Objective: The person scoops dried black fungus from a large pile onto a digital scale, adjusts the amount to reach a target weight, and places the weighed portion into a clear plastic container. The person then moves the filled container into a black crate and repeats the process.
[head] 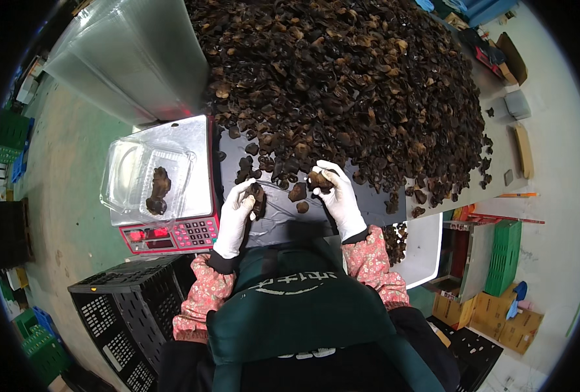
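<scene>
My left hand [236,213], in a white glove, is closed on dark wood ear mushrooms [257,200] just right of the scale. A brownish wood ear mushroom [320,181] is pinched in my gloved right hand [340,198], at the near edge of a large heap of wood ear mushrooms [339,88]. Loose pieces [297,192] lie between both hands on the dark table covering. On the steel pan of a red digital scale [199,183] rests a clear plastic clamshell box [145,147], its lid folded back to the left, with a few mushroom pieces [160,183] inside.
Tall stacked clear plastic boxes [138,54] stand behind the scale. A black plastic crate [123,304] is below left. Right of me, under the table edge, a white tub [424,250] holds more mushrooms. Further right are a green crate [503,257] and cardboard boxes [495,316].
</scene>
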`<state>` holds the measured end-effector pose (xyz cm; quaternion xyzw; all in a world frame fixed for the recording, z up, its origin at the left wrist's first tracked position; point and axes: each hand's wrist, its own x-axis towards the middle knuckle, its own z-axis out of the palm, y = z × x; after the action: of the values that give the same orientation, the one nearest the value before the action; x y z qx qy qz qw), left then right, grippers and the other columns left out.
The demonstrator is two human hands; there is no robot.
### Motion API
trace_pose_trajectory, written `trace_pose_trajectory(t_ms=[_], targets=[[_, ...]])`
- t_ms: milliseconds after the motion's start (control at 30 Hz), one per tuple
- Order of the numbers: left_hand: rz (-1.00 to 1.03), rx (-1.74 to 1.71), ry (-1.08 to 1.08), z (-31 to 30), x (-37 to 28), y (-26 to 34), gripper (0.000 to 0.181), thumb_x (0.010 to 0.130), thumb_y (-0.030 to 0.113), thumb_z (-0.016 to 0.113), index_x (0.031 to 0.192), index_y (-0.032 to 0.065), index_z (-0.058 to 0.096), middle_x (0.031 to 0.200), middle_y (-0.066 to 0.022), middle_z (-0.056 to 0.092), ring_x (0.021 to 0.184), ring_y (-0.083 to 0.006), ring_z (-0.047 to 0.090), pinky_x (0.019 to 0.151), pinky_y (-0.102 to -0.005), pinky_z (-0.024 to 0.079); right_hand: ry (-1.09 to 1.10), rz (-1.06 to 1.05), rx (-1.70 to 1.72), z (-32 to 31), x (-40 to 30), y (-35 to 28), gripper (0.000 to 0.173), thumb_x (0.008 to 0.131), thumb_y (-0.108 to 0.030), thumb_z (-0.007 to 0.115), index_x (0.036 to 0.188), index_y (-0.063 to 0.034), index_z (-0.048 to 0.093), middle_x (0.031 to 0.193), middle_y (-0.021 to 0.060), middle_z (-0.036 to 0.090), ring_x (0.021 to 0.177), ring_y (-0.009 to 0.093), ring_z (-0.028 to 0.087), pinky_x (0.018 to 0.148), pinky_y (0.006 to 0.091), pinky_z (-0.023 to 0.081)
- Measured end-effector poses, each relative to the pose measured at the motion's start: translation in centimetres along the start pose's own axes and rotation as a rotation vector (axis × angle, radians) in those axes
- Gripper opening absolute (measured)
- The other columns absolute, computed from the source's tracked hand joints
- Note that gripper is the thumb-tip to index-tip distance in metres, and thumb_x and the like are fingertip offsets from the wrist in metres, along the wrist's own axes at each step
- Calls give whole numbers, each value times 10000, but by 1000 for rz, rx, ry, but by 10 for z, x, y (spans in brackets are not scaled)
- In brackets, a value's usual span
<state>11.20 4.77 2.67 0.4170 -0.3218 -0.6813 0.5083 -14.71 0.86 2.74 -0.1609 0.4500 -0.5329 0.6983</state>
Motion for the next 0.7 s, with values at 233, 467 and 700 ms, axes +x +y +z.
trace_pose_trajectory(t_ms=[233,467,700], targets=[[-85,-394,-48,12,0,6,388,964,215,645,1282,21,535,1081,-73,643,781,-92,603,655,-204,502,-111,-37,-93,3,2,4,248,901,-32,556,1135,-27,638,997,78,676,832,184,646,670,303,530],[-341,-124,-219,32,2,-19,260,1007,177,562,1223,31,564,929,-21,617,670,-63,550,546,-178,433,-350,-105,-745,38,-46,-11,337,899,-141,671,1232,-93,657,893,18,628,774,82,584,656,225,497],[-486,173,-436,102,-6,-21,472,986,92,563,1431,72,408,1152,-36,609,695,-63,536,566,-188,441,-47,141,-659,-35,-117,-50,202,873,-100,702,1070,-59,684,923,18,674,740,65,592,614,202,460]])
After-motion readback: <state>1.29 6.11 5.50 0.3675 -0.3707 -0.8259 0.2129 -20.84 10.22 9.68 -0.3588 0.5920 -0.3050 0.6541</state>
